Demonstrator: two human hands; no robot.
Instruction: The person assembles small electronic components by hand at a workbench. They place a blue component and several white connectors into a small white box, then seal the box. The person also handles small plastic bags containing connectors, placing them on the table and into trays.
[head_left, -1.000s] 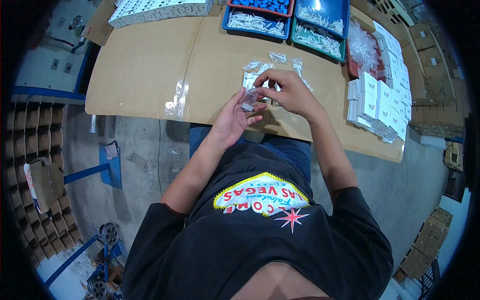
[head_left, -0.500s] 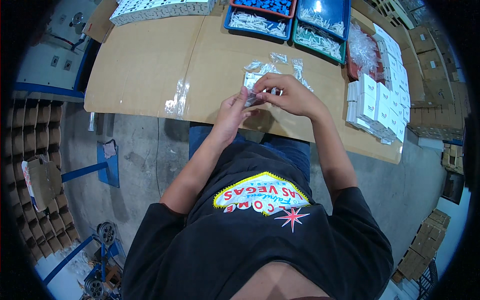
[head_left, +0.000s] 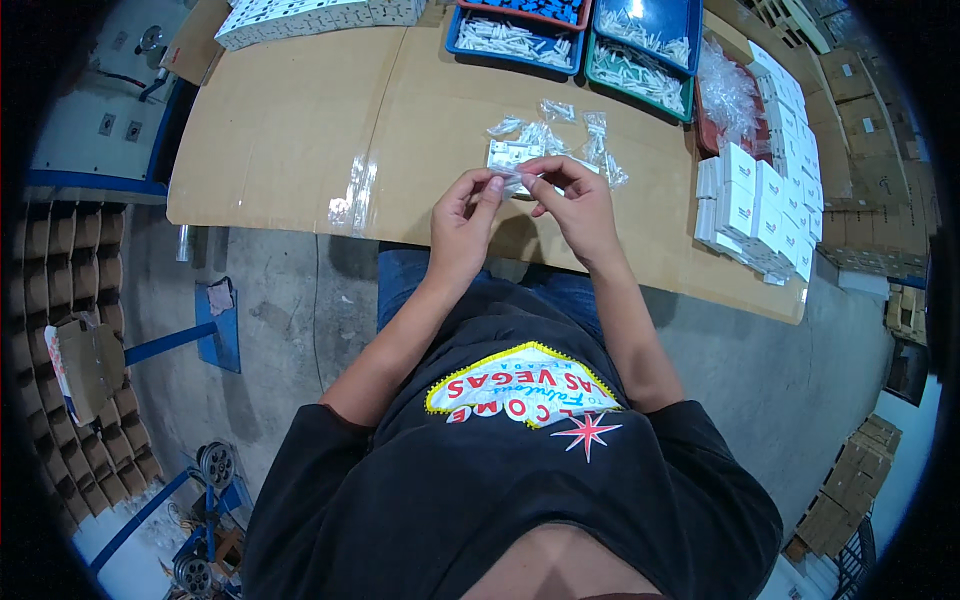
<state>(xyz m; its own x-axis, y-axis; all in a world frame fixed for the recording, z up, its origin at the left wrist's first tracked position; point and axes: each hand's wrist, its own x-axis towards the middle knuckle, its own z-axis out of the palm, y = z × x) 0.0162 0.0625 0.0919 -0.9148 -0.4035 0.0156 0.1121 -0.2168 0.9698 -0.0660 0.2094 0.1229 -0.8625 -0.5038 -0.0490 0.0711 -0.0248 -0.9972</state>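
The small clear bag (head_left: 508, 181) is up between the person's fingertips, just in front of a flat white piece (head_left: 508, 153). The left hand (head_left: 461, 226) and the right hand (head_left: 582, 214) meet from either side, thumbs and fingers closed in a pinch on it; whether it is sealed, I can't tell from here. Beyond, several clear packets (head_left: 596, 140) lie on the cardboard-topped table (head_left: 280, 130), so some look filled, while the blue tray (head_left: 512, 65) and the green tray (head_left: 640, 107) hold plenty of loose white parts (head_left: 640, 84); by my guess, much is left. A second ago the left hand was half open, fingers spread; now its fingers are curled in, and the packets lie much as they did
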